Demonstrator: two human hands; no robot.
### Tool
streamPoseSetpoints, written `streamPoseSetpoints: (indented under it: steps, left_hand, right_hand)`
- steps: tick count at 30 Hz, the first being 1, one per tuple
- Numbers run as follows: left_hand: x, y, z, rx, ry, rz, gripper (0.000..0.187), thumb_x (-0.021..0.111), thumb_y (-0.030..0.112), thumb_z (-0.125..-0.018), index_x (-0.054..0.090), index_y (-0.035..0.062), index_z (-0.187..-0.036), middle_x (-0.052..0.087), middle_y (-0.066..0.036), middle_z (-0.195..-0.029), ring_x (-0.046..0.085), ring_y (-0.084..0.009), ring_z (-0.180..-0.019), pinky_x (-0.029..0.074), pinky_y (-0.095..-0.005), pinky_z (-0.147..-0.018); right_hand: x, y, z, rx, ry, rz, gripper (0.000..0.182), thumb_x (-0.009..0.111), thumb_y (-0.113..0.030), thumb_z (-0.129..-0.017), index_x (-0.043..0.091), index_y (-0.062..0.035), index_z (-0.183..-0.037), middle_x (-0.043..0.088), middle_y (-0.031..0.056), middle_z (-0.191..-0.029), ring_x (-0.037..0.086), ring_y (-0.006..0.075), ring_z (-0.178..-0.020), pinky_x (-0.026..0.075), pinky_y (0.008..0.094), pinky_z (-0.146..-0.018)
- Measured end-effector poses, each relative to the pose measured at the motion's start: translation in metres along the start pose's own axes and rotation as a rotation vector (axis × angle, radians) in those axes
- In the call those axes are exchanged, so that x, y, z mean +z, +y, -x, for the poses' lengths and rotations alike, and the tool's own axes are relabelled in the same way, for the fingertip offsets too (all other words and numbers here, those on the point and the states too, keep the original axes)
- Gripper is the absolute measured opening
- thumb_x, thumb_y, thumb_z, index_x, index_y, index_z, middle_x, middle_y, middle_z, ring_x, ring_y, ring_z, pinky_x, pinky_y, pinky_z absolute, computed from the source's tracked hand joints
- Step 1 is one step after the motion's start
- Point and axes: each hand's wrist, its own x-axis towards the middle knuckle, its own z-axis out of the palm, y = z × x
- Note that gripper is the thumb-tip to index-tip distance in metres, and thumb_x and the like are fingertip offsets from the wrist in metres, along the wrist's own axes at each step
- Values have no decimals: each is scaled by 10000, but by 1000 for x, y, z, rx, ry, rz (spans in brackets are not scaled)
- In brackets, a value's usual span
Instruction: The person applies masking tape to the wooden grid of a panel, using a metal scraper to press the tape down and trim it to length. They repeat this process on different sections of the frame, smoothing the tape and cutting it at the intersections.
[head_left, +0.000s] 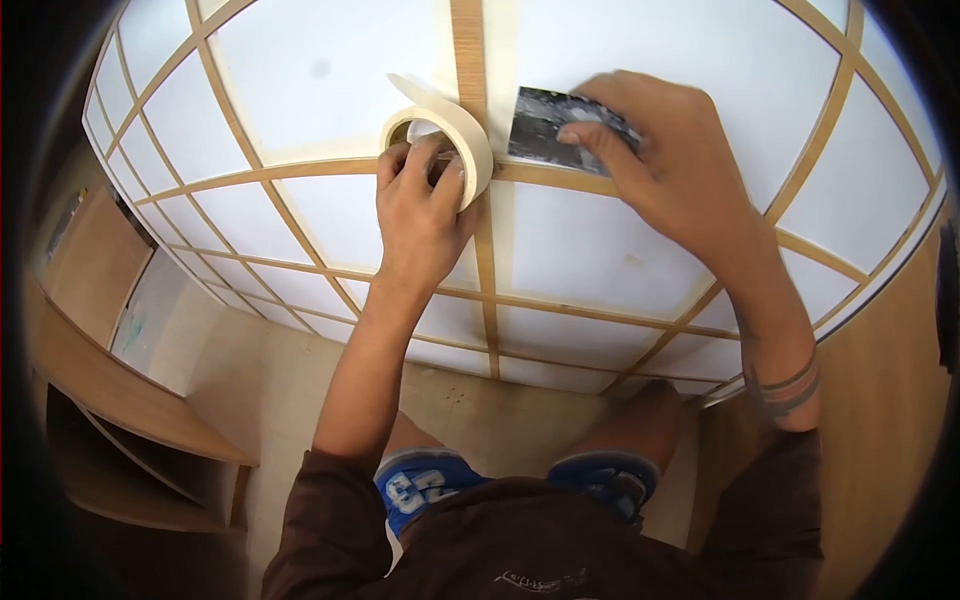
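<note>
The left hand (420,215) has its fingers (400,160) curled through a tape roll (455,135) held against the wooden frame (470,60) — the right hand (660,160) presses a dark card (545,120) flat on it, just beside the roll.

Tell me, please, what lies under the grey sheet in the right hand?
The grey sheet, pressed by the right hand, lies on the white panel beside a wooden strip. What it covers is hidden.

Left hand (420,205) grips tape roll (445,135); right hand (665,160) presses sandpaper (545,120).
</note>
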Motion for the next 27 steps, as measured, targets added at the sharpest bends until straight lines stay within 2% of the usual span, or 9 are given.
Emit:
streamPoseSetpoints:
  steps: [7,9,10,12,13,15,19,21,27]
  left_hand:
    - [6,4,6,-76,34,36,427,850,9,-681,750,98,-1086,669,-142,-1204,624,-359,-1073,474,-482,-946]
    - [5,5,5,-76,43,39,410,847,6,-691,750,96,-1079,671,-142,-1194,624,-358,-1075,473,-483,-945]
    - [6,5,5,-102,46,54,387,850,14,-708,751,94,-1073,672,-139,-1191,628,-347,-1065,469,-482,-944]
    - [6,5,3,-126,47,70,364,854,21,-724,753,92,-1066,673,-137,-1189,632,-336,-1056,465,-481,-943]
    - [6,6,1,-122,68,85,335,858,31,-740,755,90,-1054,683,-128,-1166,636,-319,-1048,461,-475,-940]
    - [4,7,-2,-118,87,98,308,862,41,-756,758,89,-1041,692,-119,-1143,640,-303,-1039,456,-470,-936]
    - [2,11,-5,-104,89,112,247,864,60,-775,766,85,-1000,714,-89,-1058,641,-280,-1033,447,-458,-925]
    - [0,11,-6,-107,90,114,232,861,60,-777,768,84,-989,719,-83,-1038,641,-279,-1034,444,-456,-923]
    - [-1,11,-8,-128,69,103,223,864,75,-778,771,81,-981,721,-82,-1046,639,-282,-1034,443,-456,-925]
  right_hand:
    - [2,5,-19,94,-78,20,219,763,-155,-872,764,25,-998,672,245,-732,650,420,-668,509,484,-669]
    - [-1,7,-23,10,-72,78,277,770,-170,-900,739,70,-1035,606,197,-663,531,257,-555,447,397,-584]
    - [-7,1,-28,11,-70,77,277,770,-170,-900,739,70,-1035,606,197,-663,531,257,-555,447,397,-584]
    - [-18,-13,-41,339,-361,14,205,653,-65,-835,731,79,-959,708,313,-882,700,453,-838,560,497,-808]
    - [-14,-11,-40,340,-359,13,205,653,-65,-835,731,79,-959,708,313,-882,700,453,-838,560,497,-808]
    - [-3,-3,-38,264,-198,13,212,685,-126,-814,708,78,-760,654,318,-703,691,484,-704,567,508,-730]
    - [-4,-7,-42,276,-216,104,208,676,-117,-825,714,83,-783,659,325,-714,696,471,-690,566,501,-705]
    - [-12,-17,-44,415,-257,-56,220,683,-120,-824,713,96,-792,656,333,-709,708,446,-661,563,490,-670]
    - [-11,-16,-41,445,-247,-117,223,686,-110,-823,725,109,-821,662,325,-692,733,403,-661,563,476,-656]
